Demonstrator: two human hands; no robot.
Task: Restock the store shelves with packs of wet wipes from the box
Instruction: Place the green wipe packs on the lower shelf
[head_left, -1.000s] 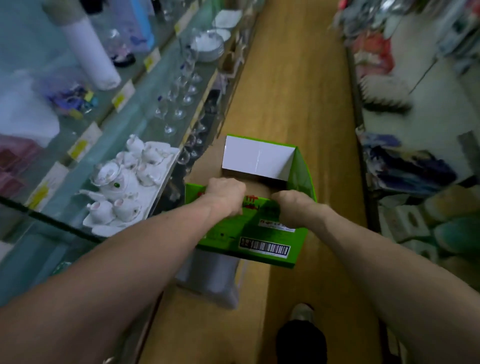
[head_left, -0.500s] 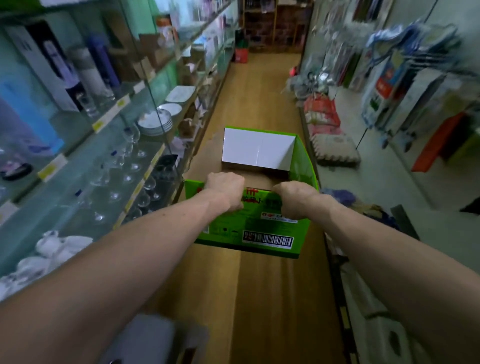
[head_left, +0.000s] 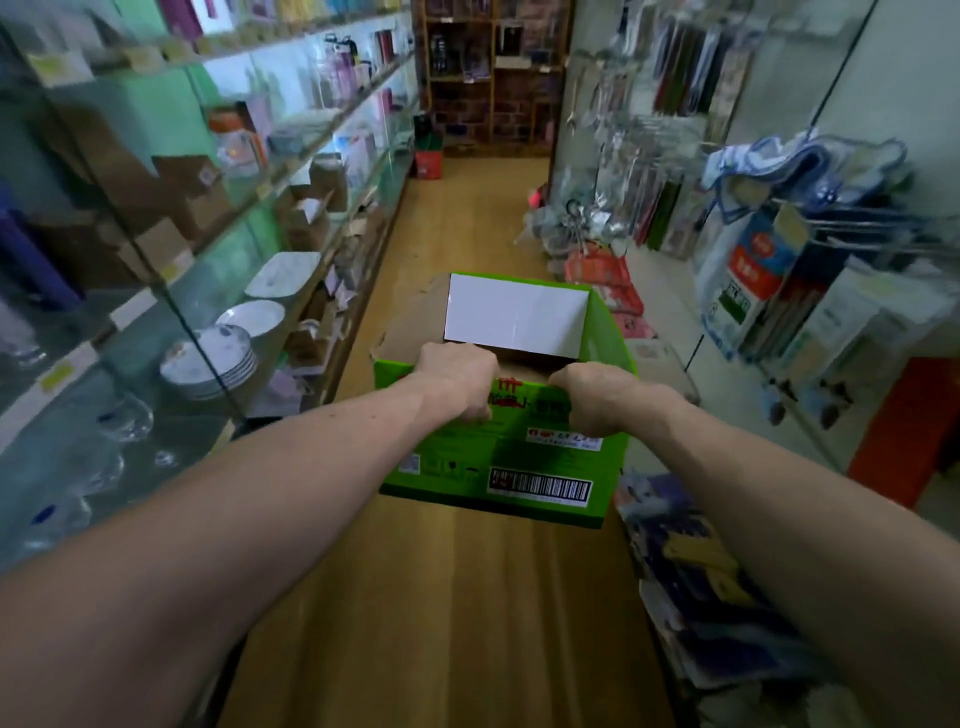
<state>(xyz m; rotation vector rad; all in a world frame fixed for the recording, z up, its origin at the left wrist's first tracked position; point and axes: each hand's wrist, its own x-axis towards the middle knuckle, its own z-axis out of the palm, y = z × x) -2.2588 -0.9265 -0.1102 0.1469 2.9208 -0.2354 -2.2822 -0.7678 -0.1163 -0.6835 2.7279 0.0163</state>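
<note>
A green cardboard box (head_left: 498, 467) with a barcode label on its near side hangs in front of me above the aisle floor. Its top is open and the far flap shows a white inner face. My left hand (head_left: 460, 379) grips the near top edge on the left. My right hand (head_left: 597, 397) grips the same edge on the right. The inside of the box is hidden behind the near wall and my hands, so no wet wipe packs show.
Glass shelves (head_left: 171, 291) with stacked plates (head_left: 213, 358), glasses and brown cartons line the left. Racks of hanging goods (head_left: 779, 270) and floor-level packs (head_left: 691, 571) line the right. A wooden-floored aisle (head_left: 467, 223) runs ahead to a dark shelf unit (head_left: 488, 73).
My view has lifted from the floor and the teapot shelf to the length of the aisle. Both hands keep the same grip on the box, which stays in front of me.
</note>
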